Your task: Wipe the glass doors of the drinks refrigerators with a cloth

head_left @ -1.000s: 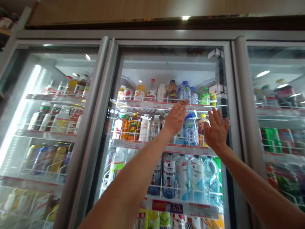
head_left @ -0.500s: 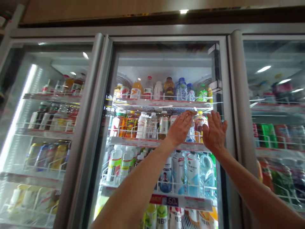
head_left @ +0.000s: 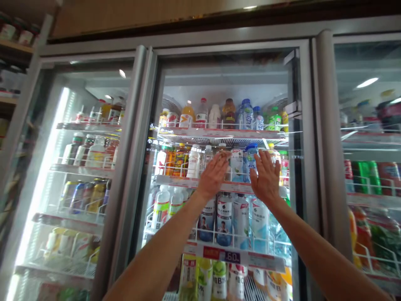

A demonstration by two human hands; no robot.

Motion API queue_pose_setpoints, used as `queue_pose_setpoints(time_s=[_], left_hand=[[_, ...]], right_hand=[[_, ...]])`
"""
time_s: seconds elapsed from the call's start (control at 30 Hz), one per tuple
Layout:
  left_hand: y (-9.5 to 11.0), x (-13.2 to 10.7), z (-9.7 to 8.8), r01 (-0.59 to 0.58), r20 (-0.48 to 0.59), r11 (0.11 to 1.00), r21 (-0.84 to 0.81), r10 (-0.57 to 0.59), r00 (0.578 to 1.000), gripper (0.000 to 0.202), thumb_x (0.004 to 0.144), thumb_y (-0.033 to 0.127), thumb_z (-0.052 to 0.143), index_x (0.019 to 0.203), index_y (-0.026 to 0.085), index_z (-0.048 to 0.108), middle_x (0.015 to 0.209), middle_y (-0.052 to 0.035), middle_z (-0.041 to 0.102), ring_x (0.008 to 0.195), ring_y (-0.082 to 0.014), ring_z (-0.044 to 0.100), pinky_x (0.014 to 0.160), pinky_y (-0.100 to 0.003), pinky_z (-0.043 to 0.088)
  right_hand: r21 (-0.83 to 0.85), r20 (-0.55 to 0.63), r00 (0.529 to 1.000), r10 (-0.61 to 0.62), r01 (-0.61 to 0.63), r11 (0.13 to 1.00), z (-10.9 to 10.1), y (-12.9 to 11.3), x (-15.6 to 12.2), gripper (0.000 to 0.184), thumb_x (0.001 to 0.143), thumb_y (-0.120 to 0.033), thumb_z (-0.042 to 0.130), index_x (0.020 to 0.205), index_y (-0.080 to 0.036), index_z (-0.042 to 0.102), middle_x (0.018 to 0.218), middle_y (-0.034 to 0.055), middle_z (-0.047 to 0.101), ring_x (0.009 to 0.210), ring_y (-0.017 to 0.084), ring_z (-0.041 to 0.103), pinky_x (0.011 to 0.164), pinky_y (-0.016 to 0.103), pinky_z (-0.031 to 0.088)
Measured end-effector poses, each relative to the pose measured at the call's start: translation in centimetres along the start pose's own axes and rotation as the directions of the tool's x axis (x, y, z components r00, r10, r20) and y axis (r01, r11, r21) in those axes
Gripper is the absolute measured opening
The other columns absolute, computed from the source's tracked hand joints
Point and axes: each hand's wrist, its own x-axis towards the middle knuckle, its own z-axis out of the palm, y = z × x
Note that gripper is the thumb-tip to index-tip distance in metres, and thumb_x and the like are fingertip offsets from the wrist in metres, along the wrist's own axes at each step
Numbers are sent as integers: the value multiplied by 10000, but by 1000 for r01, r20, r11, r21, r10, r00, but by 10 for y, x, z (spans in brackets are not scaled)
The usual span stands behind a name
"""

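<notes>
Bottles (head_left: 224,220) behind glass (head_left: 219,75), left hand (head_left: 214,174) raised, right hand (head_left: 265,177) alongside

Brown wood-look panel (head_left: 188,19) overhead. Left cooler (head_left: 133,125) — grey-framed, glass-fronted, upright white light strip (head_left: 59,117) glowing inside. Far left — wooden shelf (head_left: 15,45). Light reflection (head_left: 367,82) on right-hand glass door (head_left: 357,62).

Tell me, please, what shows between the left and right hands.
In the head view, a white-labelled drink and a blue-capped bottle show between the left hand and right hand, farther back on a shelf.
</notes>
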Motion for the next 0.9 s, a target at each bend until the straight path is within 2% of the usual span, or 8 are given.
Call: queue_pose_setpoints(time_s=[0.13,0.2,0.37,0.43,0.6,0.67,0.8,0.9], left_hand=[[-63,-28,-29,374,-181,923,93,-354,918,400,919,200,342,1296,133,461,1383,-115,453,1375,-223,267,1113,-477,328],[-69,-35,-33,466,-234,880,93,-435,869,412,916,211,359,1310,127,446,1395,-125,436,1381,-238,251,1116,-489,318],[-21,-37,-22,156,-18,988,17,-155,988,404,913,168,359,1307,155,447,1369,-80,479,1394,-182,212,1116,-416,350],[-26,-45,-28,125,24,992,18,-125,992,401,913,165,358,1303,158,453,1365,-76,484,1392,-178,216,1113,-403,358],[-78,-75,-56,416,-101,903,106,-406,908,434,928,225,350,1352,144,392,1418,-118,405,1387,-229,229,1121,-484,313],[-69,-76,-54,423,-109,901,99,-412,905,436,929,219,345,1355,136,383,1421,-127,399,1391,-236,215,1118,-492,316],[-16,-69,-39,166,22,986,24,-166,986,397,917,172,368,1306,136,440,1382,-100,460,1391,-213,214,1101,-438,370],[-15,-81,-47,118,61,993,6,-118,991,415,910,163,387,1324,147,415,1382,-96,462,1392,-195,209,1102,-422,371]], right_hand=[[-16,-5,1000,13,-13,1000,-1,2,-6,509,908,-325,344,1393,-170,336,1433,107,378,1373,209,271,1128,454,158],[-14,-9,1000,11,-11,1000,0,-3,-7,513,908,-324,344,1399,-172,326,1431,111,381,1371,214,274,1125,462,164],[50,29,1000,-7,6,999,9,-40,-5,541,902,-303,350,1427,-210,263,1445,87,364,1380,201,254,1129,469,148],[66,44,999,-16,13,998,11,-49,-7,555,898,-301,360,1433,-211,246,1452,83,352,1383,197,247,1134,465,136],[20,60,998,16,-17,1000,7,-44,-19,558,896,-301,366,1433,-207,248,1455,88,346,1378,204,256,1134,471,125],[19,63,998,3,-4,1000,5,-49,-23,561,895,-298,368,1433,-201,245,1451,92,351,1381,202,248,1134,470,124],[48,77,995,-57,53,997,3,-72,-30,556,899,-290,362,1433,-199,237,1437,90,375,1385,191,240,1137,456,130],[50,93,994,-59,54,997,-1,-77,-38,558,903,-286,360,1440,-219,220,1438,80,376,1383,187,247,1140,452,129]])
